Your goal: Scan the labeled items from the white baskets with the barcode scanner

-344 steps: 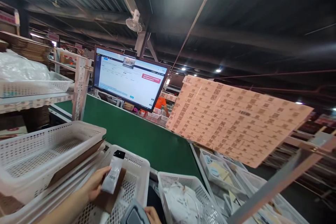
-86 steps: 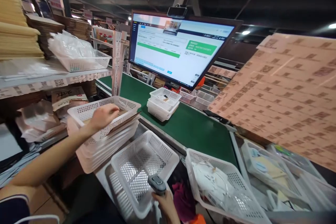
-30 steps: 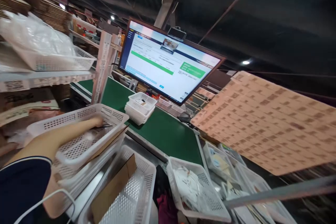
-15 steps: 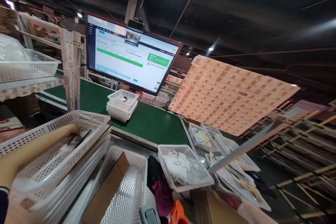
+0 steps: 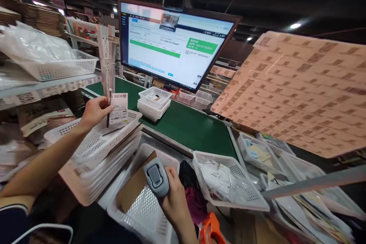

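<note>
My left hand (image 5: 95, 111) is closed on a small white packet with a printed label (image 5: 118, 108), held upright above the top white basket (image 5: 94, 143) of a stack at the left. My right hand (image 5: 175, 203) grips a grey handheld barcode scanner (image 5: 156, 177) low in the middle, its head turned toward the packet. Under the scanner sits another white basket (image 5: 143, 209) with a brown cardboard piece (image 5: 134, 188) leaning inside it.
A green conveyor belt (image 5: 185, 124) carries a short stack of white baskets (image 5: 153, 101) under a monitor (image 5: 174, 42) showing green bars. A pink sheet of barcodes (image 5: 297, 87) hangs at right. A basket with white bagged goods (image 5: 228, 183) and trays lie right; shelves (image 5: 51, 84) stand left.
My left hand has come up out of the top basket holding the labelled packet. My right hand has risen into view with the scanner. The view has swung left and down.
</note>
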A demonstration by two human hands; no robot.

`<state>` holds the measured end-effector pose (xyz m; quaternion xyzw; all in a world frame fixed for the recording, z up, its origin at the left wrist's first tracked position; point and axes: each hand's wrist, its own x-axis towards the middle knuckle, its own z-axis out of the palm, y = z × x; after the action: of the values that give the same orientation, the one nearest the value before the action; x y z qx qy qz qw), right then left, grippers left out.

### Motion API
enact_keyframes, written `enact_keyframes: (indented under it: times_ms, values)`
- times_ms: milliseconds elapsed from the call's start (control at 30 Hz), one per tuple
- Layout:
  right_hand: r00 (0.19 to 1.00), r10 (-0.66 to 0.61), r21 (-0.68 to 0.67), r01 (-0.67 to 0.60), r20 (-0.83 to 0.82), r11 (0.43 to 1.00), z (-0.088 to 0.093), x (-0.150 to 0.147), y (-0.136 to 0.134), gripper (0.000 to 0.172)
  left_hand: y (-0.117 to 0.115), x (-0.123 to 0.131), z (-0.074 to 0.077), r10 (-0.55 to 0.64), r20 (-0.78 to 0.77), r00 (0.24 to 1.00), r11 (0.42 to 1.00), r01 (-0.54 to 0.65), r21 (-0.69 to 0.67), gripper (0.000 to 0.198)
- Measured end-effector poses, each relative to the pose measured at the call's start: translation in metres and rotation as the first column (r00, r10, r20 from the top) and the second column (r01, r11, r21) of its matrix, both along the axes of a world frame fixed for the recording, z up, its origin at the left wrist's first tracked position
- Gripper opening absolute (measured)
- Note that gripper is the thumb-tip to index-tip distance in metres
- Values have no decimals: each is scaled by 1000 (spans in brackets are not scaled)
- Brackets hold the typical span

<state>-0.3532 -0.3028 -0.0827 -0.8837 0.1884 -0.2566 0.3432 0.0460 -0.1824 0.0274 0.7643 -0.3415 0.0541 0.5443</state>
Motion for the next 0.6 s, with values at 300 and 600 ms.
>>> enact_keyframes:
  times_ms: [300, 600]
  values:
    - [991, -27, -237, -5, -133, 971, 36, -1, 19, 78, 5, -149, -31, -280, -160, 946, 950, 250, -186, 29]
    - [904, -174, 153, 250, -391, 956, -113, -88, 32, 32, -59, -205, -235, -243, -662, 710, 938, 346, 27, 17]
